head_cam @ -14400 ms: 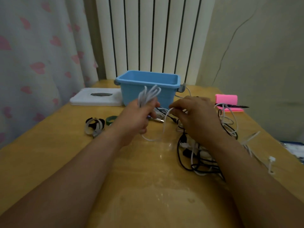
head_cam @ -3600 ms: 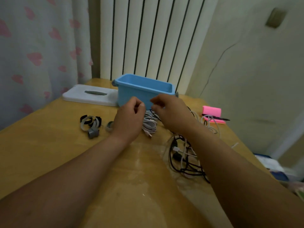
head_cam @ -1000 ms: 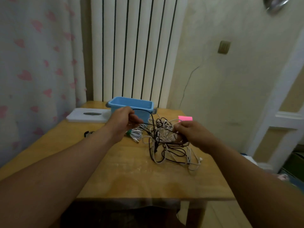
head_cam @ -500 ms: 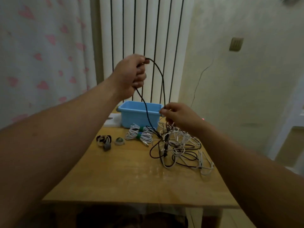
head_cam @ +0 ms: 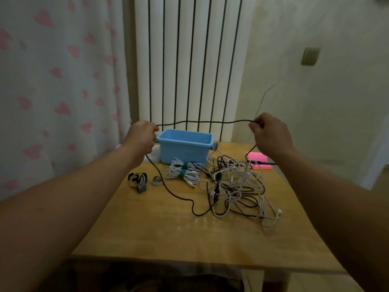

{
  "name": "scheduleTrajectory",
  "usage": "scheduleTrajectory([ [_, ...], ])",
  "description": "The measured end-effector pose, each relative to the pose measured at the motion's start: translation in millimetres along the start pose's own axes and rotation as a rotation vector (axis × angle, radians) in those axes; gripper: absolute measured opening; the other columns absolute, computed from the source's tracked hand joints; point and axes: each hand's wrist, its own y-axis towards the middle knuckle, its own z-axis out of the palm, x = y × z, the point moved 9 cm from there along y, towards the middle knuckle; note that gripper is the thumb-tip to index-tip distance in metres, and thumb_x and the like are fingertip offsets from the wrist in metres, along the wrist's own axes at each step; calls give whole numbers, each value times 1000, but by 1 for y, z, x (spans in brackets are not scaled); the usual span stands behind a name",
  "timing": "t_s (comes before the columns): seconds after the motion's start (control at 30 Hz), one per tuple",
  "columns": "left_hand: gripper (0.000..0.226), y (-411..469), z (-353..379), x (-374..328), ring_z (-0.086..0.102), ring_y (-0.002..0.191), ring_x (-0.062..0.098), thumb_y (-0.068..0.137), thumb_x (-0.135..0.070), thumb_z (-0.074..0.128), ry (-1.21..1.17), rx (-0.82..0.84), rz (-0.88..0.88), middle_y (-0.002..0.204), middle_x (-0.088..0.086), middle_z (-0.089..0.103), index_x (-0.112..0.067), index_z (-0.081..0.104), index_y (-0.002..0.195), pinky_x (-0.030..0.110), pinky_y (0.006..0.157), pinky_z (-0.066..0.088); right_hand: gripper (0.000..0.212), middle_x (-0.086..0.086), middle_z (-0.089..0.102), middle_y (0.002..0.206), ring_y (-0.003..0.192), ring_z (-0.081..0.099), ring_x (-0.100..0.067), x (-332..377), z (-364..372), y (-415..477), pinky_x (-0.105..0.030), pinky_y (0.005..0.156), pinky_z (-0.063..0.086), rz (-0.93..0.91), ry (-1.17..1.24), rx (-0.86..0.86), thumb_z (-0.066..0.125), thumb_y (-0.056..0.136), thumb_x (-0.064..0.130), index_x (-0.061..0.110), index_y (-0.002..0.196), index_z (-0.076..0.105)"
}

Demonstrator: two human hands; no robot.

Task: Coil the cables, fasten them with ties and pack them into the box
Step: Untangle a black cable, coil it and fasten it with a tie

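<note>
A black cable (head_cam: 202,122) is stretched level in the air above the blue box (head_cam: 185,146). My left hand (head_cam: 142,137) grips one part of it and my right hand (head_cam: 268,133) pinches another. From my left hand the cable drops to the table and runs into a tangle of black and white cables (head_cam: 235,186). A coiled white cable (head_cam: 182,171) with green ties lies in front of the box. Loose ties (head_cam: 137,180) and a small roll (head_cam: 156,180) lie to its left.
The wooden table (head_cam: 168,232) ends at a near edge close to me. A pink block (head_cam: 257,158) sits at the back right, a white lid (head_cam: 154,153) behind my left hand. A radiator, a curtain and a wall stand behind the table.
My left hand has come down and to the left, my right hand has risen and moved right. The black cable between them has gone from an arched loop to a taut level line.
</note>
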Motion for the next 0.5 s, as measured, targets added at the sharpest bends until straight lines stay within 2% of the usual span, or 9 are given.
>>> scheduleTrajectory([
  [0.07,23,2,-5,21,36,58,19,108,-18,45,50,-28,-27,70,3,45,-13,64,98,31,50,29,22,-1,66,99,91,59,-25,-1,0,4,-36,76,44,-4,-38,-1,62,104,39,19,107,70],
  [0.17,24,5,-20,43,41,60,16,109,-17,45,75,-83,-48,75,2,47,-5,65,108,31,52,31,20,-9,68,111,97,62,-31,-6,0,9,-38,76,47,-77,-215,6,62,105,33,16,111,71],
  [0.23,18,2,-23,48,40,57,12,110,-16,45,53,-82,-54,72,0,46,-3,56,103,30,51,30,22,-10,64,117,96,60,-28,-16,11,6,-38,80,48,-53,-255,109,65,103,34,17,117,71],
  [0.3,18,-3,-16,48,37,54,10,112,-17,44,-29,-54,-65,69,0,45,-7,57,105,27,45,29,33,-9,60,126,100,62,-24,-19,32,-6,-41,87,54,-22,-268,300,72,98,36,21,127,67],
  [0.33,18,-4,-12,47,36,52,10,113,-19,44,-97,-40,-82,68,0,45,-10,59,107,25,42,28,40,-8,58,130,105,62,-23,-12,38,-17,-43,92,56,-39,-262,350,74,95,33,23,133,63],
  [0.37,18,-5,-6,44,34,50,9,112,-19,44,-157,-25,-99,66,0,45,-11,59,108,23,40,26,45,-5,55,131,107,61,-21,2,38,-29,-41,92,56,-75,-228,329,74,94,29,23,135,59],
  [0.43,16,-4,10,35,33,47,9,111,-17,44,-241,11,-120,65,-1,45,-13,58,105,22,38,25,31,5,57,117,97,59,-12,41,26,-61,-30,81,53,-222,-109,175,70,94,24,24,124,61],
  [0.47,15,-3,16,29,32,46,8,110,-16,45,-271,22,-125,64,-2,45,-14,57,102,22,37,25,20,9,60,106,89,59,-7,60,27,-83,-24,75,51,-293,-44,175,67,97,25,26,116,62],
  [0.5,15,-2,22,23,32,46,8,109,-15,45,-303,24,-128,64,-2,45,-15,57,101,22,37,24,13,13,61,98,83,59,-2,75,40,-106,-21,70,47,-328,-9,302,65,100,30,29,113,64],
])
